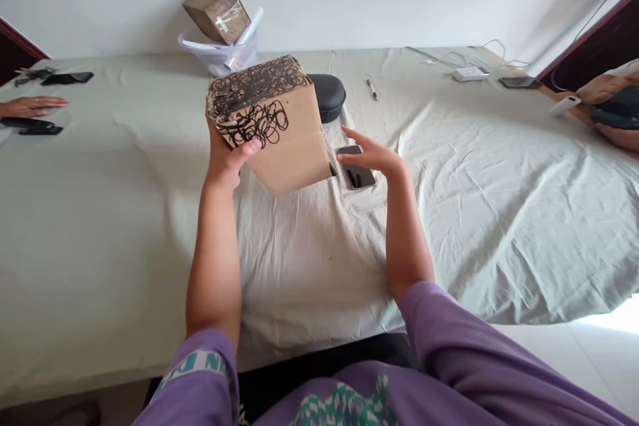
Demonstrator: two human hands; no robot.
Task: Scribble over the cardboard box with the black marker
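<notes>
The left hand (227, 163) gripped the box (272, 123) by its lower-left corner, tilted above the table (100, 226). The right hand (372, 156) hovered spread and empty at the box's three o'clock, over a phone (357, 170).

Matt brown cardboard box (279, 126), ink-scribbled; wrinkled pale cloth (474, 213); glossy black phone (355, 170).

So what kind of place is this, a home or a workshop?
Probably a makeshift work table in a plain room: a cloth-covered table, a scribbled cardboard box in the left hand, and phones, including one by the right hand.
</notes>
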